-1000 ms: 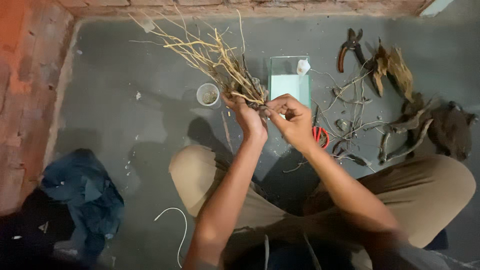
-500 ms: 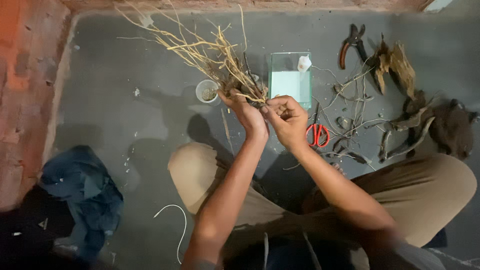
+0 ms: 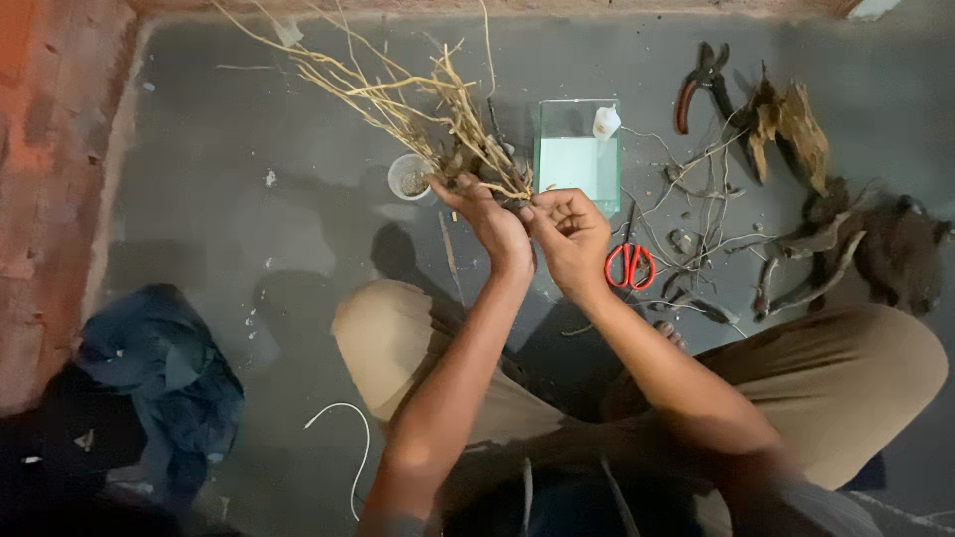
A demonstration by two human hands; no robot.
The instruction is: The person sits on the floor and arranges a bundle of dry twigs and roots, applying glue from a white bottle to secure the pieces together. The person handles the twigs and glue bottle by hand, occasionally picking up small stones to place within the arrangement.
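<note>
My left hand (image 3: 494,225) grips the base of a bundle of dry, pale roots and twigs (image 3: 418,99) that fans out up and to the left. My right hand (image 3: 569,231) is pressed against the same base from the right, fingers curled around it. Both hands are held above the grey floor, in front of my crossed legs in tan trousers (image 3: 398,343). What lies between the right fingers is hidden.
A small glass tank (image 3: 577,159) with a little white bottle (image 3: 606,121) sits behind the hands. Red-handled scissors (image 3: 630,261), pruning pliers (image 3: 699,85), driftwood pieces (image 3: 791,119), a small white cup (image 3: 409,176), a dark blue cloth (image 3: 159,368), a brick edge at left.
Both hands with the bundle have shifted slightly up and away from me, and the twigs now point a little more to the left.
</note>
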